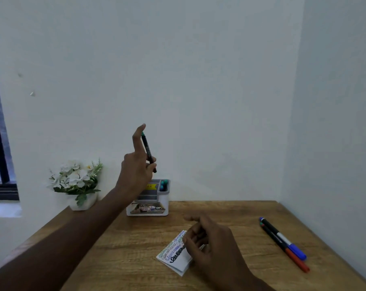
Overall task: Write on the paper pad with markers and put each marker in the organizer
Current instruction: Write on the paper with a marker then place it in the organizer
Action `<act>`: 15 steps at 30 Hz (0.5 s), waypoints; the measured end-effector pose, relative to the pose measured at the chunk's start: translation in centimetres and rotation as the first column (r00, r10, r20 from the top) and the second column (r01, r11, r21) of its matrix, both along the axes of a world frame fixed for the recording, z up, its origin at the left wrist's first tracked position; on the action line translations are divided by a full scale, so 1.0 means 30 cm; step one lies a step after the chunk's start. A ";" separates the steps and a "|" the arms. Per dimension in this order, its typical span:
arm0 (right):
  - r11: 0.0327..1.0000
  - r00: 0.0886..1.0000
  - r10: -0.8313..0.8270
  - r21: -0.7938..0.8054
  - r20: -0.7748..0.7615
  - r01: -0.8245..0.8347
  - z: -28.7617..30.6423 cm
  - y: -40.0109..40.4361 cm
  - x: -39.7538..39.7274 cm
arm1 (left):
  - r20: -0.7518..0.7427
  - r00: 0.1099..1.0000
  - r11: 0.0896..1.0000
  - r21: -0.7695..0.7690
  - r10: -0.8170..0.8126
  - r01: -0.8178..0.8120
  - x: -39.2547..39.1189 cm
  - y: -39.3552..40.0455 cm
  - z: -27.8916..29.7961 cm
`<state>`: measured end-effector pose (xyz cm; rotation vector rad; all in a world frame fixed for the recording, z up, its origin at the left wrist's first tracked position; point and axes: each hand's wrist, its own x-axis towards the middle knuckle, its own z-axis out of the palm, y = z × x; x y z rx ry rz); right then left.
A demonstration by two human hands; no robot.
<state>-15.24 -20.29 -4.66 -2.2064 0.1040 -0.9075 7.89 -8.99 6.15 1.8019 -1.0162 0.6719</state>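
Left grip (143, 162) closed around green marker (148, 151): lower straight down into organizer (156, 198) just below, beside markers already inside.

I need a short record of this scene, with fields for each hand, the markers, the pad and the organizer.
left hand: raised above the organizer, holding a green-capped marker almost upright
right hand: resting on the paper pad, holds no marker
paper pad: on the table, several coloured lines written
organizer: at the wall, two marker caps showing inside
loose markers: one blue, one red, side by side at the right
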 end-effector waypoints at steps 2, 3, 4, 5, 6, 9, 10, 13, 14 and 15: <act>1.000 1.000 0.004 0.008 -0.009 -0.004 -0.003 -0.002 0.001 | -0.008 1.000 0.999 0.045 -0.019 0.019 0.026 -0.040 0.003; 1.000 1.000 0.004 0.011 -0.014 -0.004 -0.003 -0.003 0.002 | -0.017 1.000 0.997 0.075 -0.022 0.023 0.035 -0.061 -0.002; 1.000 1.000 0.004 0.011 -0.016 -0.004 -0.003 -0.005 0.003 | -0.026 0.999 0.994 0.108 -0.018 0.020 0.045 -0.082 -0.011; 1.000 1.000 0.004 0.010 -0.016 -0.004 -0.003 -0.007 0.003 | -0.038 0.999 0.990 0.141 -0.006 0.011 0.060 -0.100 -0.025; 1.000 1.000 0.005 0.008 -0.016 -0.005 -0.003 -0.007 0.003 | -0.051 0.999 0.985 0.170 0.011 -0.002 0.078 -0.114 -0.040; 1.000 1.000 0.006 -0.006 -0.023 -0.006 -0.005 -0.009 0.006 | -0.049 0.997 0.967 0.252 0.057 -0.043 0.123 -0.127 -0.077; 1.000 1.000 0.008 -0.007 -0.025 -0.008 -0.007 -0.009 0.008 | -0.028 0.998 0.959 0.279 0.057 -0.046 0.133 -0.124 -0.080; 1.000 0.999 0.014 -0.004 -0.030 -0.015 -0.007 -0.011 0.004 | 0.067 0.995 0.883 0.461 0.068 -0.092 0.139 -0.108 -0.078; 1.000 0.999 0.012 -0.005 -0.034 -0.012 -0.005 -0.011 0.001 | 0.086 0.993 0.854 0.508 0.077 -0.110 0.141 -0.101 -0.079; 1.000 0.999 0.011 -0.008 -0.036 -0.011 -0.003 -0.011 0.001 | 0.097 0.992 0.844 0.522 0.083 -0.122 0.145 -0.091 -0.082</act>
